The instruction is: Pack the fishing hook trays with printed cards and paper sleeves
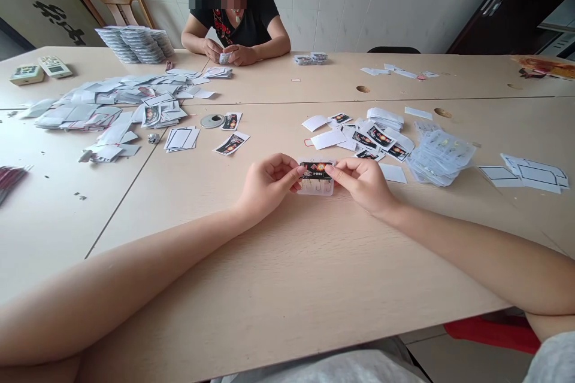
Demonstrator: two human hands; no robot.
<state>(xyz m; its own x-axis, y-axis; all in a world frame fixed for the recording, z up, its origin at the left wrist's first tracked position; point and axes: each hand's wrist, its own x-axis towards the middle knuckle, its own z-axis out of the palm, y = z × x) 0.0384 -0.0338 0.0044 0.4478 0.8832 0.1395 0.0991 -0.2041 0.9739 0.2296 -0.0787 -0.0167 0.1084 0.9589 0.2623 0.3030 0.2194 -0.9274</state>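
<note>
Between my two hands is a small clear plastic hook case [315, 189], with what look like small hooks inside. A black printed label [314, 171] with an orange burst lies across its upper part. My left hand [274, 182] pinches the left side, thumb on the label's edge and fingers curled behind. On the right side my right hand [366, 182] pinches in the same way. Just beyond my right hand lies a pile of printed labels [380, 136] and white cards. More clear hook cases [442, 155] are heaped to its right.
A person [236, 18] sits across the table [287, 287], holding a small packet. White packets [108, 99] spread over the left side, with stacked packs [137, 45] behind. A tape roll [212, 121] and loose labels [232, 143] lie ahead. Black-bordered cards [530, 173] lie far right.
</note>
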